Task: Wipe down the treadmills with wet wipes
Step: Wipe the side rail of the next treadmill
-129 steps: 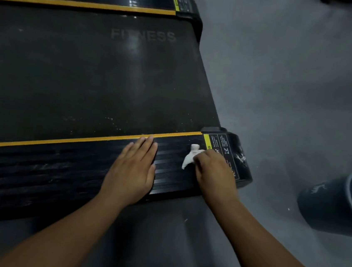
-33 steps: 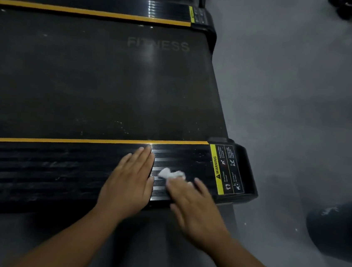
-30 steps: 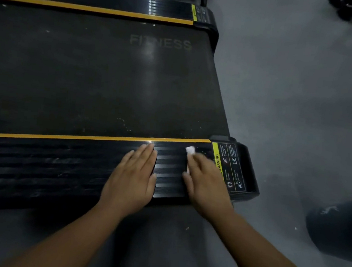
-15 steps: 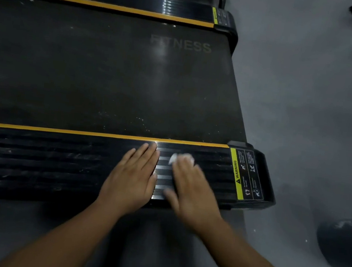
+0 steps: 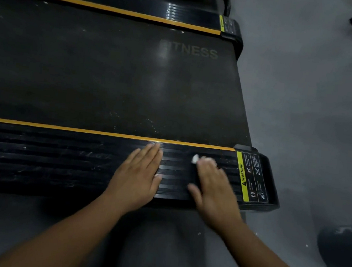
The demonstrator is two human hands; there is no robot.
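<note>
Your left hand lies flat on the near treadmill rail; fingers straight, together. Your right hand, blurred, fingers extended, presses the wet wipe near the rail's right end; warning label just beside.

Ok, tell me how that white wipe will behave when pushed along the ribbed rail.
Probably floppy: the wipe looks crumpled, peeking out past the right hand pressing it. Likely light, being so small. It may bunch on the ribbed rail.
</note>
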